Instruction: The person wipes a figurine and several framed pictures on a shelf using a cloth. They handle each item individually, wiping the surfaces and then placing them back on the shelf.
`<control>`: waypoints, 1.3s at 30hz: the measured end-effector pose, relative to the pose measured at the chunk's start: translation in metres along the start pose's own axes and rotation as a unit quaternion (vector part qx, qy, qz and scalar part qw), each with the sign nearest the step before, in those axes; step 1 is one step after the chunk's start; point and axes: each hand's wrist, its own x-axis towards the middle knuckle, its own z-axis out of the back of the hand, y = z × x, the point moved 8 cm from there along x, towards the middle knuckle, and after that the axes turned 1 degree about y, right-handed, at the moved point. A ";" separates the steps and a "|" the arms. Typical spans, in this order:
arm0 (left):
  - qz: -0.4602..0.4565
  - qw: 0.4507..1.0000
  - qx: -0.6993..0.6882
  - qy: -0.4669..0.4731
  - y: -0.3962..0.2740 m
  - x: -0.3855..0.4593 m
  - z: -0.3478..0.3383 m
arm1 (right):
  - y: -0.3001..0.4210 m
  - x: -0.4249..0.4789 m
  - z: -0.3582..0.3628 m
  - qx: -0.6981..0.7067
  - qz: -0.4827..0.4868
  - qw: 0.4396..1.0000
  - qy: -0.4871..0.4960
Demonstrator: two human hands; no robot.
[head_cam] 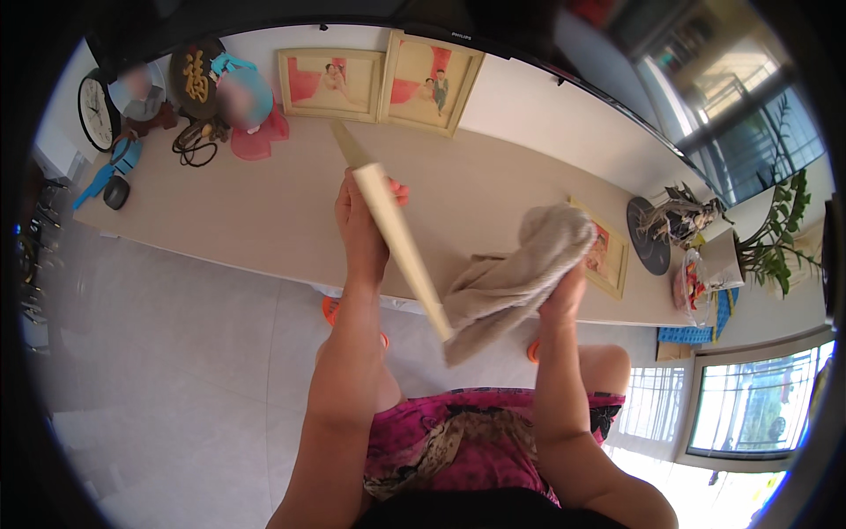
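Observation:
My left hand (362, 215) grips a cream picture frame (404, 248), held up above the cabinet top. The frame is turned nearly edge-on, so its picture side cannot be seen. My right hand (565, 294) clutches a beige towel-like cloth (519, 274). Folds of the cloth hang down to the left, close to the lower end of the frame. Whether they touch cannot be told. Beyond my right hand a second cream picture frame (618, 268) lies on the cabinet top (277, 192), partly covered from view by the cloth.
Two framed photos (330, 86) (433, 86) lean on the wall beneath a Philips television (595, 92). At the left are a round clock (99, 111), a dark plaque (196, 76) and a blue handheld fan (99, 185). A potted plant (783, 231) and a clear candy bowl (692, 294) stand right.

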 end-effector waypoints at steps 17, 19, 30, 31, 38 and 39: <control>-0.335 0.851 0.402 0.044 -0.027 -0.045 -0.076 | 0.113 -0.013 -0.143 -0.303 0.282 0.901 0.127; -0.315 0.844 0.430 0.053 -0.019 -0.050 -0.068 | 0.111 -0.026 -0.179 -0.476 0.365 0.784 0.159; -0.289 0.889 0.353 0.032 -0.014 -0.045 -0.066 | 0.079 0.097 -0.092 -0.391 0.210 0.895 -0.033; -0.265 0.903 0.339 0.017 -0.010 -0.042 -0.059 | 0.069 0.107 -0.082 -0.271 0.145 0.951 -0.040; -0.185 0.934 0.304 0.002 0.003 -0.029 -0.038 | -0.036 0.118 -0.090 -0.048 -0.144 0.988 0.029; -0.170 0.941 0.292 0.001 0.001 -0.027 -0.036 | -0.054 0.115 -0.091 -0.028 -0.157 0.986 0.042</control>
